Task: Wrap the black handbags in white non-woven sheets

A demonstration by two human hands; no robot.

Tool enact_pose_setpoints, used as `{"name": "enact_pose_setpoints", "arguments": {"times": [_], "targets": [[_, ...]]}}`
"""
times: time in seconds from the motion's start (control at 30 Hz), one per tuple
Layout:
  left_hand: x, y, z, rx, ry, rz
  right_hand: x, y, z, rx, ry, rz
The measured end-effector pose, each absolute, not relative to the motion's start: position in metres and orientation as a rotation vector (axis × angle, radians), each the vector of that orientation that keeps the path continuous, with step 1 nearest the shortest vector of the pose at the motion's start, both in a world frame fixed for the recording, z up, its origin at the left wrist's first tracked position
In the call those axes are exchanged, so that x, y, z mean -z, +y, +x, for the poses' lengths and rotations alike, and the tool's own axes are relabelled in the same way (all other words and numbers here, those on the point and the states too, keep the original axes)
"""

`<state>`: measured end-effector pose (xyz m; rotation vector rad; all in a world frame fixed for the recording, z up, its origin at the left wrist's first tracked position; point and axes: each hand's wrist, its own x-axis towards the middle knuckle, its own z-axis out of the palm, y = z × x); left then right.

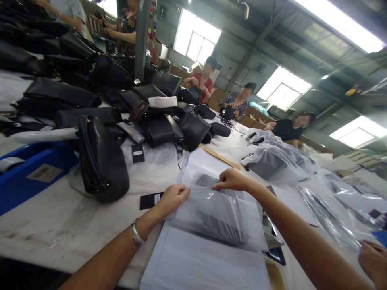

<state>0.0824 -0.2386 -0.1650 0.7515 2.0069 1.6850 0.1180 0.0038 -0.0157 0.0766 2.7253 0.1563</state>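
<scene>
A dark bag lies inside a translucent plastic bag point(222, 215) on a stack of white paper sheets point(208, 266). My left hand point(173, 200) pinches the plastic at its left edge, thumb and fingers together. At the upper edge, my right hand point(232, 180) is closed on the same plastic, its fingers bent down. A black tag with a white label point(148, 201) lies beside my left hand. Farther left, a black leather handbag point(102, 165) stands on the table.
Black handbags point(163, 129) are heaped across the table's far left. A blue bin point(36, 177) sits at the left edge. Plastic-wrapped bags point(269, 161) lie to the right. Another person's hand point(373, 259) is at the right edge; several co-workers stand beyond the table.
</scene>
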Motion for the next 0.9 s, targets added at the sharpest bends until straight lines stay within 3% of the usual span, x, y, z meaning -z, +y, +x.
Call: {"name": "enact_pose_setpoints", "arguments": {"times": [0.2, 0.4, 0.5, 0.6, 0.7, 0.9], "targets": [[0.165, -0.238, 0.085, -1.7, 1.971, 0.728, 0.025, 0.013, 0.17, -0.081, 3.169, 0.406], [0.16, -0.249, 0.082, -1.693, 1.944, 0.706, 0.067, -0.027, 0.276, 0.509, 3.393, -0.01], [0.142, -0.259, 0.084, -1.751, 2.178, 0.673, 0.093, -0.046, 0.323, 0.867, 3.357, 0.178], [0.112, -0.259, 0.1, -1.722, 2.595, 0.801, 0.117, -0.062, 0.349, 1.428, 3.007, 0.634], [0.09, -0.241, 0.126, -1.543, 2.652, 1.266, 0.136, -0.073, 0.353, 1.992, 2.37, 0.969], [0.117, -0.189, 0.147, -0.916, 2.622, 1.837, 0.148, -0.074, 0.335, 2.7, 1.61, 1.057]]}}
